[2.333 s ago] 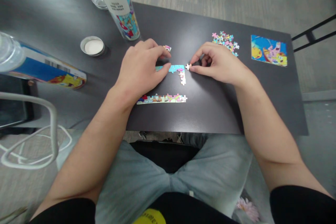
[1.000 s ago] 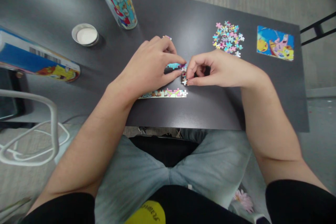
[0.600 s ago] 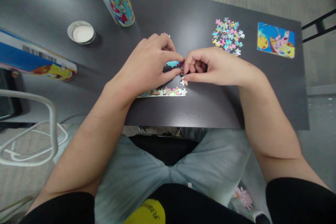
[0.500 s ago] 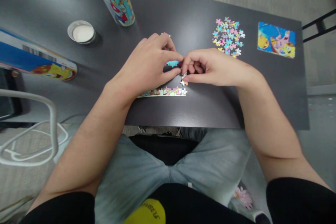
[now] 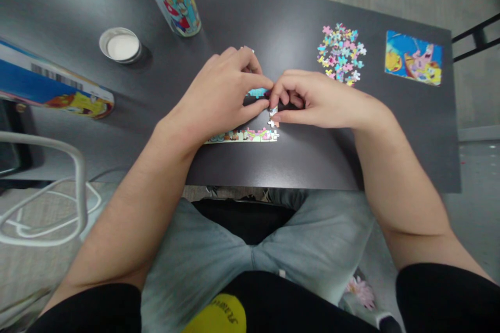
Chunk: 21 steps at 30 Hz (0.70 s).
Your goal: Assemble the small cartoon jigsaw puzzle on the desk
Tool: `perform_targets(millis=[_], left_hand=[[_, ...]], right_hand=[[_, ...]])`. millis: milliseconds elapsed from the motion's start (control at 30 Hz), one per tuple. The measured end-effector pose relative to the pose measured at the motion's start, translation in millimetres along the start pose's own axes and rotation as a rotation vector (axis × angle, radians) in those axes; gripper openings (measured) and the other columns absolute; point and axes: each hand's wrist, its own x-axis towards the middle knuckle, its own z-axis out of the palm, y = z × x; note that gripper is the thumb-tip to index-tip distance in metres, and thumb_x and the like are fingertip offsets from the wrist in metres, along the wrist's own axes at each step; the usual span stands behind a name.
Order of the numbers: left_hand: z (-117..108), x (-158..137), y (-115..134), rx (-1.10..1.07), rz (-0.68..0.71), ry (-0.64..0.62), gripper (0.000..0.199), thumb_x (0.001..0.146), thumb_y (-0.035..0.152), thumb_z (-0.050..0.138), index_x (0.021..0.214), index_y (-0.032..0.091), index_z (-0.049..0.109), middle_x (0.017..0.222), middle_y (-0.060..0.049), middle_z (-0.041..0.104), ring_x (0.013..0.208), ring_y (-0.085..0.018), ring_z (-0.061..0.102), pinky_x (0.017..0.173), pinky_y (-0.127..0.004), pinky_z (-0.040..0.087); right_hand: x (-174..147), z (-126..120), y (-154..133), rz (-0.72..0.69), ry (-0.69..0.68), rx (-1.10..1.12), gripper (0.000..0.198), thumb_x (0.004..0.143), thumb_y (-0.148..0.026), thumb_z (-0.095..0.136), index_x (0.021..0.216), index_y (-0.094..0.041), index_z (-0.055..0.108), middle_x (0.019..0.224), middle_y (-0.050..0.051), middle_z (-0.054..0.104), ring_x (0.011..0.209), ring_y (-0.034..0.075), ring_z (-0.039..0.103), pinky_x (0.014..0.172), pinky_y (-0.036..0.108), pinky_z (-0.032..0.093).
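My left hand (image 5: 224, 88) rests over the puzzle area, thumb and index finger apart, their tips close to the fingers of my right hand. My right hand (image 5: 312, 98) is closed, pinching a small cluster of jigsaw puzzle pieces (image 5: 274, 120) between thumb and fingers. Through the gap in my left hand shows a blue joined section (image 5: 255, 93) of the puzzle; my hand hides the rest of it. Nearer to me lies a joined strip of border pieces (image 5: 253, 136) with a straight lower edge, its left end under my left wrist.
A pile of loose puzzle pieces (image 5: 341, 54) lies at the back right, beside a cartoon picture card (image 5: 413, 58). On the left are a printed tube (image 5: 182, 8), a metal tin with white contents (image 5: 121, 47), a blue box-like container (image 5: 58, 80) and a white cable (image 5: 80, 187).
Both hands stay almost where they were, with the right still pinching the pieces. The view has shifted very slightly.
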Motion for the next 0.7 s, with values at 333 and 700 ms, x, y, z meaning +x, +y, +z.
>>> perform_targets(millis=[333,700], left_hand=[[-6.7,-0.5,2.3,-0.082,-0.089,0.027,0.041,0.120,0.046,0.067,0.149,0.042,0.095,0.155,-0.012,0.084,0.156,-0.048,0.073,0.131,-0.073,0.058],[-33.1,-18.5,-54.2,-0.067,-0.272,0.238,0.041,0.121,0.054,0.068,0.152,0.033,0.086,0.150,-0.009,0.083,0.140,-0.040,0.073,0.139,-0.072,0.057]], right_hand=[[-6.5,-6.7,2.8,0.071,0.046,0.085,0.026,0.113,-0.049,0.097,0.114,-0.027,0.083,0.096,0.001,0.070,0.087,0.022,0.058,0.082,0.039,0.046],[0.0,3.9,13.4,-0.020,0.224,0.003,0.033,0.109,-0.056,0.098,0.113,-0.029,0.080,0.108,0.004,0.068,0.093,0.025,0.059,0.085,0.042,0.053]])
